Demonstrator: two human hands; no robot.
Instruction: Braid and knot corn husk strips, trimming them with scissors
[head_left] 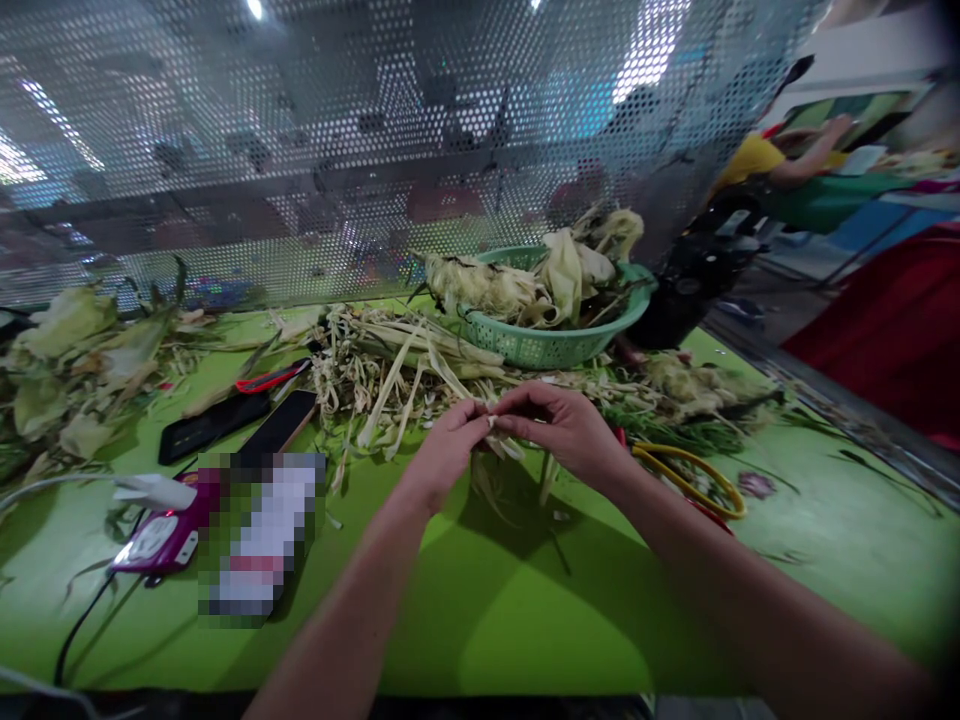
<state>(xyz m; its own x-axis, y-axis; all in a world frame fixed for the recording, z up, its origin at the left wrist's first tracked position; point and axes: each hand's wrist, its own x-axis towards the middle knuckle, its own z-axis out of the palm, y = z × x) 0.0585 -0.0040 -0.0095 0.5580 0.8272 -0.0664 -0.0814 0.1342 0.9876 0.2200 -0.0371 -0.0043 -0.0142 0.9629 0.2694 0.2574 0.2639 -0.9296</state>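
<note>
My left hand (pixel 457 440) and my right hand (pixel 559 425) meet over the green table, fingertips pinched together. Between them is a small pale piece of dried corn husk (pixel 492 424), with thin strips dangling below. Its exact shape is mostly covered by my fingers. Just behind the hands lies a heap of husk strips and curled shreds (pixel 390 365). Past that heap, a green plastic basket (pixel 540 345) holds husks and pale corn silk. Close to my right wrist, yellow-handled scissors (pixel 694 475) rest on the table, partly hidden by the forearm.
At left are a purple power strip (pixel 161 530) with a white plug, phones (pixel 277 430), a black case (pixel 214 425) and a red cutter (pixel 271 377). Husks (pixel 67 380) pile at far left. A perforated metal screen (pixel 337 150) stands behind. Another person (pixel 780 160) sits at far right.
</note>
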